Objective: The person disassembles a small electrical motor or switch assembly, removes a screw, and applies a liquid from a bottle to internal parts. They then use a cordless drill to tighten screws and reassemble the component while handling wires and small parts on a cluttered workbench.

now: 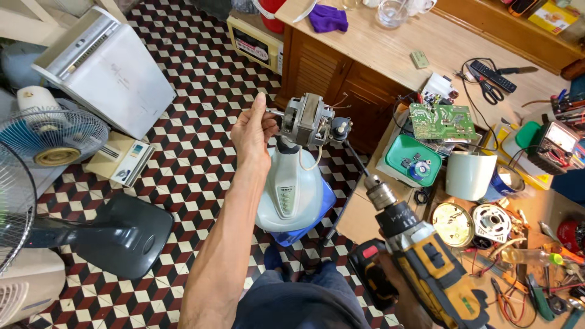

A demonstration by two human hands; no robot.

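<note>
Fan stand [291,192]: pale blue-white, upright over the checkered floor [201,152], its head stripped of casing, guard and blades. Dismantling is judged well advanced; only the bare motor remains mounted.

Cordless drill [426,262]: yellow and black, gripped in the right hand [399,292], which is mostly hidden behind the body and closed around the handle. A long thin bit [356,159] is fitted, its tip set against the right side of the motor, near a small black knob [340,128]. Whether a screw is engaged cannot be told.

Motor [308,120]: grey metal, exposed windings and loose wires, seated atop the stand. It is steadied by the left hand [253,131], closed on its left side with the thumb raised. Its fasteners are judged not yet fully released.

Workbench [390,201], to the right: a green circuit board [442,120], a teal tray [414,161], a white cup [469,175], scissors [487,90] and a remote control [493,76] are laid out.

Other fans [58,137] are stored at the left.
</note>
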